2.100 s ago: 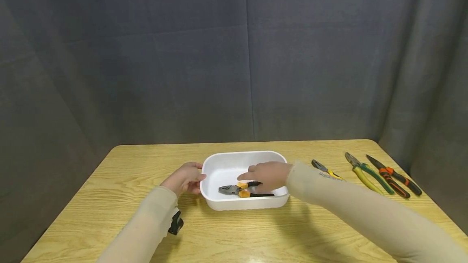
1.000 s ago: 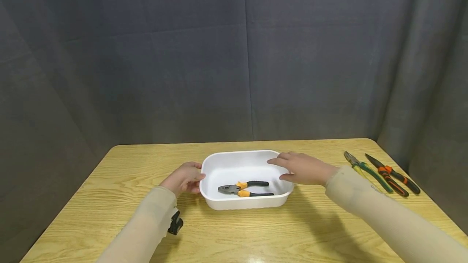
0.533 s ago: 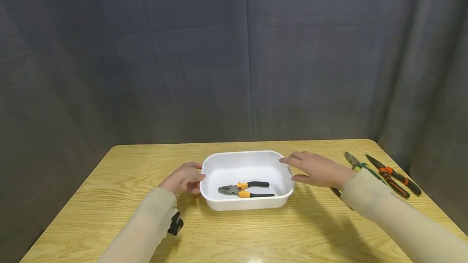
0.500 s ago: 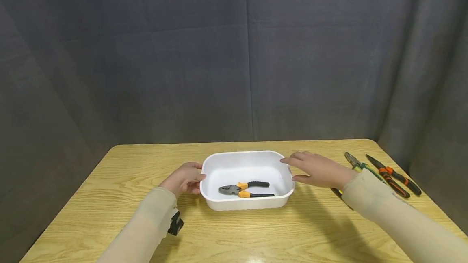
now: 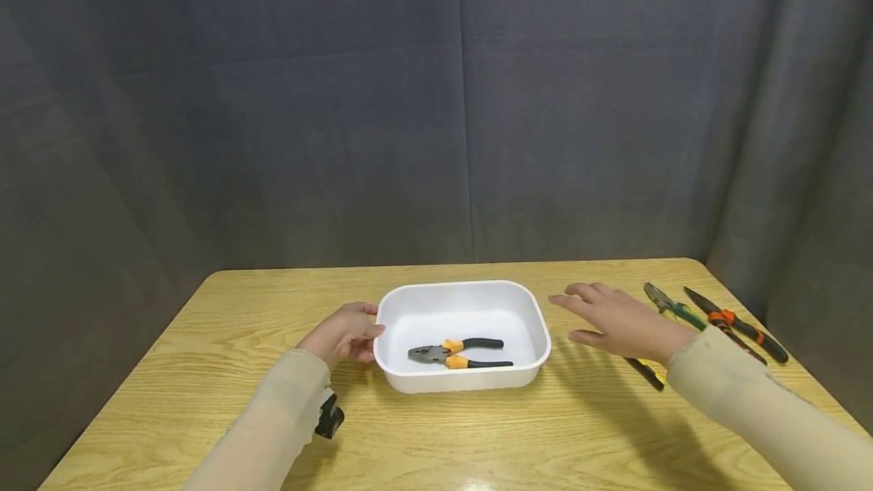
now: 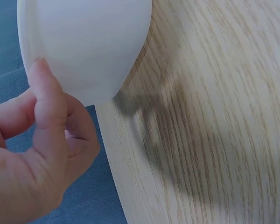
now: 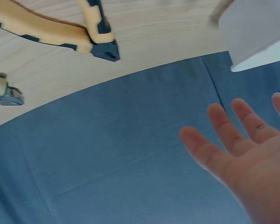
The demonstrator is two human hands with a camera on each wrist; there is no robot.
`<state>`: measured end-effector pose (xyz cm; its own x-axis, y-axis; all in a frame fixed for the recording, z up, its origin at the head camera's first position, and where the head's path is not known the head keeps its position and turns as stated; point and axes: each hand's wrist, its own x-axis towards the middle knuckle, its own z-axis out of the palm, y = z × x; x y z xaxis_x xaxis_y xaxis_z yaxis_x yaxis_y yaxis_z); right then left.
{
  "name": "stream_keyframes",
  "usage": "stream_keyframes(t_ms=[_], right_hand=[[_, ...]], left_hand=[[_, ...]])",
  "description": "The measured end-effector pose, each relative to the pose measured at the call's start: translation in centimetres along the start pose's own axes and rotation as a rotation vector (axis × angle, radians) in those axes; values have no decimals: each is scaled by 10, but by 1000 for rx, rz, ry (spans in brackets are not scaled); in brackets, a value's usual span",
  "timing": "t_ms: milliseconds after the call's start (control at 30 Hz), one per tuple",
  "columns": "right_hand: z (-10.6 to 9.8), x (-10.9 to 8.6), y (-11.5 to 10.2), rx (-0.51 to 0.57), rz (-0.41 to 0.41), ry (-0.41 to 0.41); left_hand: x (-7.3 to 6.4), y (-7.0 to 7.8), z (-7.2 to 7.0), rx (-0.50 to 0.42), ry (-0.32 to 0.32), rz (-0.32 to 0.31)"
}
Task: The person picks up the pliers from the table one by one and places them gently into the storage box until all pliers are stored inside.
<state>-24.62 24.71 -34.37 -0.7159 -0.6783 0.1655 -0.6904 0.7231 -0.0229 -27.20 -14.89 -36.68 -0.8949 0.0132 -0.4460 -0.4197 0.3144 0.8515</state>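
Note:
A white plastic tub [image 5: 464,381] stands on the wooden table. My left hand [image 5: 344,333] pinches its left rim, and in the left wrist view the thumb [image 6: 49,102] presses the tub wall [image 6: 88,46] with the other fingers bent behind. Inside the tub lie pliers [image 5: 428,354] with orange-and-black handles, slightly spread. My right hand [image 5: 621,324] hovers just right of the tub, fingers extended and apart, holding nothing. Beneath it, partly hidden by hand and sleeve, are yellow-and-black pliers [image 5: 646,373], whose handles [image 7: 46,30] show in the right wrist view.
Farther right lie green-and-yellow pliers [image 5: 659,296], partly covered by the right arm, and long-nosed pliers [image 5: 702,301] with orange-and-black handles near the table's right edge. A dark grey curtain [image 5: 341,135] hangs behind the table [image 5: 273,301].
My right hand has left the handles of the pliers in the tub and moved right, past the tub's right rim. The left hand and the tub have stayed in place.

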Motion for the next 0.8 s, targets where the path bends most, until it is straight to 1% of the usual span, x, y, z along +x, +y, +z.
stream_keyframes(t_ms=[233, 400, 600, 800], right_hand=[[6, -14, 9, -42, 39, 23], [7, -24, 13, -39, 52, 43], [9, -35, 15, -30, 115, 26], [15, -44, 21, -42, 120, 26]], left_hand=[[1, -1, 1, -1, -2, 4], [1, -1, 1, -4, -1, 6], [0, -2, 1, 0, -2, 14], [-2, -4, 0, -6, -2, 16]])
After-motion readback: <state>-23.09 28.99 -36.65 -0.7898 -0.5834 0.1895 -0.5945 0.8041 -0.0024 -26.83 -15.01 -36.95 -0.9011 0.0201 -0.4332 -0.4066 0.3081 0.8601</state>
